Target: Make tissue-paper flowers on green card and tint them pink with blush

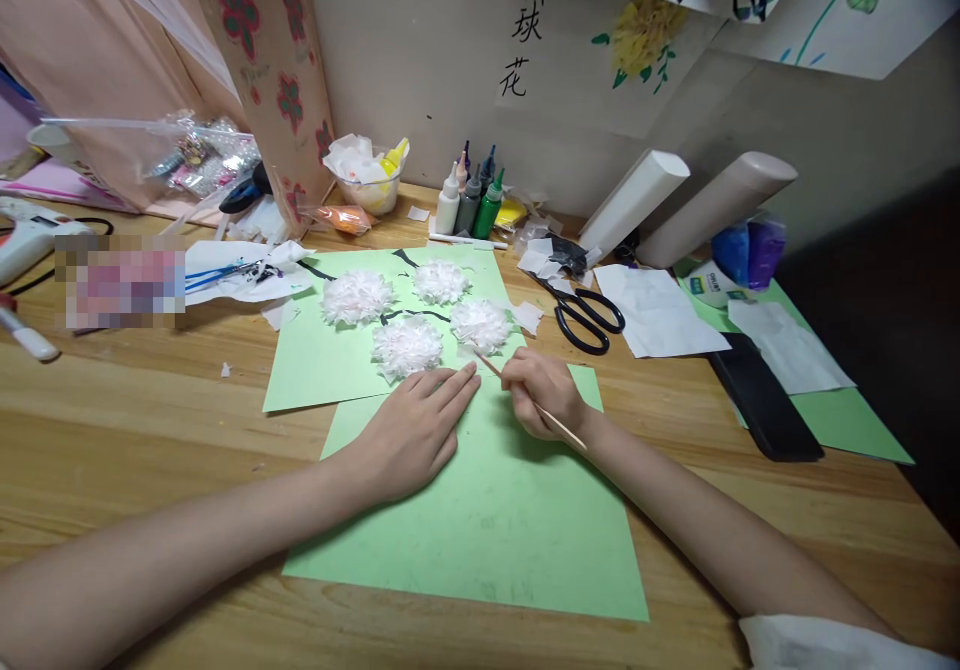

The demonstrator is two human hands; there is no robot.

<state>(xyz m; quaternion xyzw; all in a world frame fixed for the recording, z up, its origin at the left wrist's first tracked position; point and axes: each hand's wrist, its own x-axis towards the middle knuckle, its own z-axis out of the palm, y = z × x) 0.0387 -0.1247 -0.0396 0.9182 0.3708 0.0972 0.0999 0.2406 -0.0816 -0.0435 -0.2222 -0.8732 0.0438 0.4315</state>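
Note:
My right hand [546,392] is closed around a thin wooden stick [559,424], its tip by the lower edge of a fluffy white paper flower [481,325]. A small scrap of white tissue seems to be at that tip. My left hand [420,420] lies flat with fingers stretched out, resting on the green sheets below the flowers. Three more white flowers, among them the near one [407,346], sit on the upper green sheet [300,375], with dark painted branches between them. A second green sheet [465,540] lies in front, partly under my left hand.
Black-handled scissors [589,318] and white tissue sheets [660,310] lie to the right, near a black phone [765,400]. Paint bottles [466,205], a bowl [371,190] and two rolls [637,205] stand along the wall. At left are a glue gun [34,235] and brushes on paper.

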